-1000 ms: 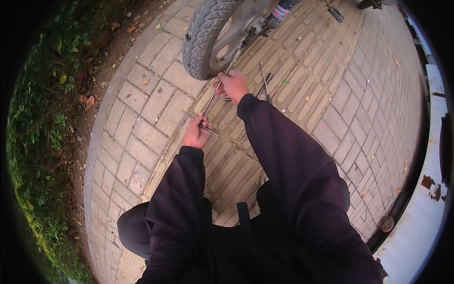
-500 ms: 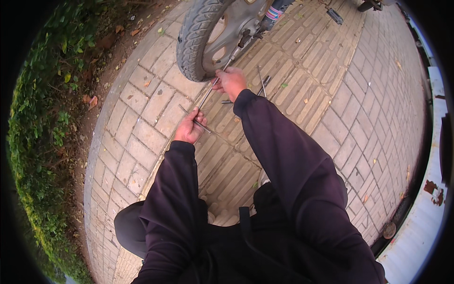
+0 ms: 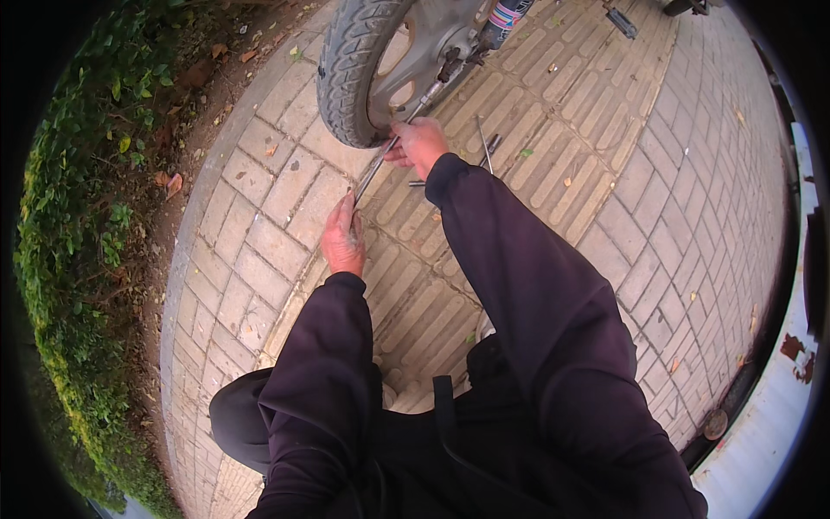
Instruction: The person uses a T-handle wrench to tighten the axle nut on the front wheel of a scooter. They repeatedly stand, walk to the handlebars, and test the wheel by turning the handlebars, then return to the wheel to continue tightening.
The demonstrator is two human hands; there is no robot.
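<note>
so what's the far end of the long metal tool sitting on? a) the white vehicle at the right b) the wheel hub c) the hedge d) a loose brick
b: both hands grip the long metal tool, the left hand low on the shaft and the right hand higher, and its far end meets the hub of the wheel on the brick paving.

Both hands, left [image 3: 343,239] and right [image 3: 418,144], grip a long wrench [image 3: 393,143] at the wheel [image 3: 356,65].
</note>
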